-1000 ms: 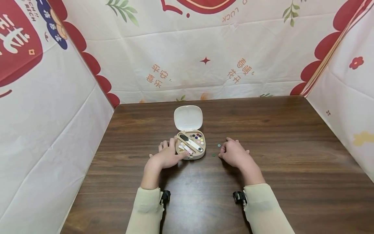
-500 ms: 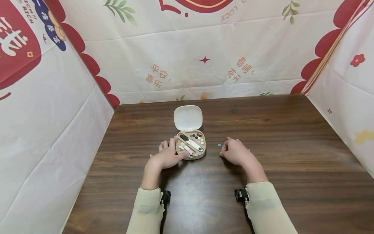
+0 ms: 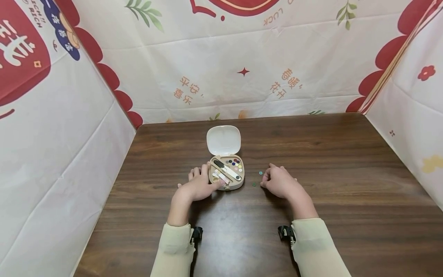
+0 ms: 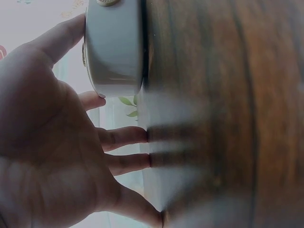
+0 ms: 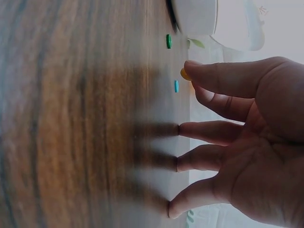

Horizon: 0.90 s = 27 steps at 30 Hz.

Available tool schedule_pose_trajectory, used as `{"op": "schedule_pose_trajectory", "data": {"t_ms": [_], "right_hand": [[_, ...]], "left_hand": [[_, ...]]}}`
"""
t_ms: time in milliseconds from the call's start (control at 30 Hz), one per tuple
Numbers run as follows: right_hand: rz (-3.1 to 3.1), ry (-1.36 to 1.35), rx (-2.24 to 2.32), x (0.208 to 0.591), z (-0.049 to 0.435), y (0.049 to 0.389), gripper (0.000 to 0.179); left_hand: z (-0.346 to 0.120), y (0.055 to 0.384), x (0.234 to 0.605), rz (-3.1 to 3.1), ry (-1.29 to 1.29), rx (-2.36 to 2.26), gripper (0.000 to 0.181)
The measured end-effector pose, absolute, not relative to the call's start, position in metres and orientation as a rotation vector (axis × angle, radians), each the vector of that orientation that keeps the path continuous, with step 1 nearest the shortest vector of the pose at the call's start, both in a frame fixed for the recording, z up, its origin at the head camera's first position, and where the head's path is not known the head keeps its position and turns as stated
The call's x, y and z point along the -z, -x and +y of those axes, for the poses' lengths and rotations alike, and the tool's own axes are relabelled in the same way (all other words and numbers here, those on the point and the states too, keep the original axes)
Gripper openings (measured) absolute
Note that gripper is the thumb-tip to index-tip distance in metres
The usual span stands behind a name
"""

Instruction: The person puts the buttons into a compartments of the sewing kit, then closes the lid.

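A small sewing kit box (image 3: 236, 187) lies on the table with its white lid (image 3: 223, 140) raised. Inside are several coloured buttons (image 3: 240, 166), a slim black-and-silver tool (image 3: 232, 173) set diagonally, and small pale items in the left compartment. My left hand (image 3: 196, 187) steadies the box, thumb on its front rim and index finger at its left side. The other fingers stand spread on the table. Between thumb and index finger my right hand (image 3: 279, 182) pinches a yellow button (image 5: 185, 74), just above the table. Beside it lie a green button (image 3: 254, 184) and a light-blue button (image 3: 260, 173).
The brown wooden table (image 3: 332, 165) stretches to both sides of the hands. Printed white cloth (image 3: 221, 88) hangs behind it and along the left and right. A black wrist camera (image 3: 285, 233) sits at each sleeve cuff.
The right hand has shifted very slightly to the right, away from the green button. Apart from a small sway of the head view, the left hand and the box have stayed put.
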State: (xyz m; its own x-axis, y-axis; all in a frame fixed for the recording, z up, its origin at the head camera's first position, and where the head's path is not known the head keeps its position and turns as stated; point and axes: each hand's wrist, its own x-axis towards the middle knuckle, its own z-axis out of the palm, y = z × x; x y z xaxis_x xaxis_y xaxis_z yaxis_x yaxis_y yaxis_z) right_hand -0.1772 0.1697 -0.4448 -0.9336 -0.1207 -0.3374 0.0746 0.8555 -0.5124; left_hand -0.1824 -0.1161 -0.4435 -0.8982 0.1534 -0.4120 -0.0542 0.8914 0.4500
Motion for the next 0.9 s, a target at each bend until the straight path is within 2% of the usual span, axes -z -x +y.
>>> {"op": "schedule_pose_trajectory", "data": {"t_ms": [500,900], "right_hand": [[2.721,0.034,0.844,0.444,0.17,0.179,0.013],[2.871,-0.033,0.962,0.403,0.154,0.2,0.014]], "left_hand": [[-0.117,0.182,0.444,2.61,-0.081,-0.639,0.096],[-0.116,0.182,0.442,2.608,-0.076,-0.642,0.096]]}}
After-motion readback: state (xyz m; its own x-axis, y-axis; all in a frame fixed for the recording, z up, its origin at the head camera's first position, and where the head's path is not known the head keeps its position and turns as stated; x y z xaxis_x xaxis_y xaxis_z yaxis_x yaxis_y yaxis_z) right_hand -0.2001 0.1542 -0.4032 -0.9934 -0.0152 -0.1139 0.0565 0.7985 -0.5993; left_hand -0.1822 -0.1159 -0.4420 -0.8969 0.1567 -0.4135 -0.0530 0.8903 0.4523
